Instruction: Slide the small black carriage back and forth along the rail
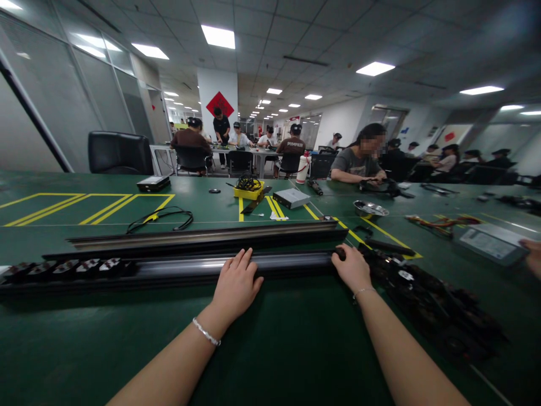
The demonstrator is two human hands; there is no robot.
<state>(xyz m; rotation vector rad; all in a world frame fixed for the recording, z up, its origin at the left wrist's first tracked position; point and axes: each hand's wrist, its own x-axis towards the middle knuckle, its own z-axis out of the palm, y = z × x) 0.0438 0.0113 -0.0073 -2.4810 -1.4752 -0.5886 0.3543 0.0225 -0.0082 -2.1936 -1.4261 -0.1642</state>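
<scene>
A long dark metal rail [177, 267] lies across the table in front of me, with several small black blocks [65, 269] lined up in its left part. My left hand [237, 282] rests flat on the middle of the rail, fingers stretched out over its top. At the rail's right end, my right hand [353, 267] has its fingers curled round a small black piece [340, 254]. Whether that piece is joined to the rail is unclear. Just behind lies a second long strip [203, 239]. A heap of black parts [439, 304] spreads to the right of my right hand.
Farther back are a yellow box [249, 192] with black cable, a grey box [291, 197], a metal bowl [371, 208] and a black cable [164, 219]. A metal unit with wires [490, 243] stands right, near another person's hand [532, 255]. A person [359, 155] sits across the table.
</scene>
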